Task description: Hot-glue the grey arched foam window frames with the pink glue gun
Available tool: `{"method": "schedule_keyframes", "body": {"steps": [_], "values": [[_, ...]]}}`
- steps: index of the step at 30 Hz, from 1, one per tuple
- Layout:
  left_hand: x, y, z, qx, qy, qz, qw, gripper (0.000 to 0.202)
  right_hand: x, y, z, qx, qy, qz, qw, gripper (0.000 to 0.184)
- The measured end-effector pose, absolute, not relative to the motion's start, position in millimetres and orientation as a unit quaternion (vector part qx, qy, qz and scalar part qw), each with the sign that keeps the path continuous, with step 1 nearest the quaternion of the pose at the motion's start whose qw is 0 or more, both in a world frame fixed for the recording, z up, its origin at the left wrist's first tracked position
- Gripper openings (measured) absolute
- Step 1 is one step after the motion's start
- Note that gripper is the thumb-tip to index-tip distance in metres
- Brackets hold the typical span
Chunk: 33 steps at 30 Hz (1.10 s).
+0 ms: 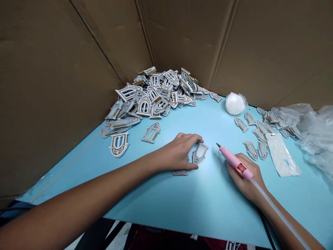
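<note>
My right hand (246,178) is wrapped round a pink hot glue gun (234,161), pen-shaped, with a long translucent glue stick (279,211) running out of its back. Its metal tip points up and left, above the table. My left hand (179,152) is spread low over the table, thumb and forefinger apart. Just beside those fingertips lies a small arched window piece (199,154), grey-white with gold edging. Another window piece (180,172) shows partly from under the hand; the rest of it is hidden.
A big heap of arched window pieces (156,92) fills the back corner against cardboard walls (177,31). Loose window pieces lie in front. At right are a round tub of white material (235,103), scattered window pieces (251,150), a white packet (282,154) and crumpled clear plastic (321,135).
</note>
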<state>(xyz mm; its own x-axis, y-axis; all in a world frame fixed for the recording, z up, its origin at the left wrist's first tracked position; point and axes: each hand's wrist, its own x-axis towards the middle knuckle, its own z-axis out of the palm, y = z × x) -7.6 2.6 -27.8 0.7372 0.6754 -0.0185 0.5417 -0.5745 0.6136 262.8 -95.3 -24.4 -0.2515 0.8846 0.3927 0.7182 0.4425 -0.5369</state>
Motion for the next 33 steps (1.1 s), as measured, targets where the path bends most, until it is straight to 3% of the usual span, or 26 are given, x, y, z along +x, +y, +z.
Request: {"method": "schedule_keyframes", "body": {"steps": [10,20,33], "values": [[-7.6,0.2,-38.6,0.894,0.275,0.217,0.280,0.079,261.9,-101.6,-31.4,-0.478,-0.809,0.133,0.316,0.016],[-5.4,-4.3,-40.9,0.914,0.178,0.260,0.256,0.070,253.2,-104.7,-30.4,-0.472,-0.821,0.094,0.306,0.022],[-6.0,-3.6,-41.9,0.917,0.171,0.260,0.250,0.059,254.3,-106.6,-30.0,-0.477,-0.826,0.076,0.289,0.023]]}}
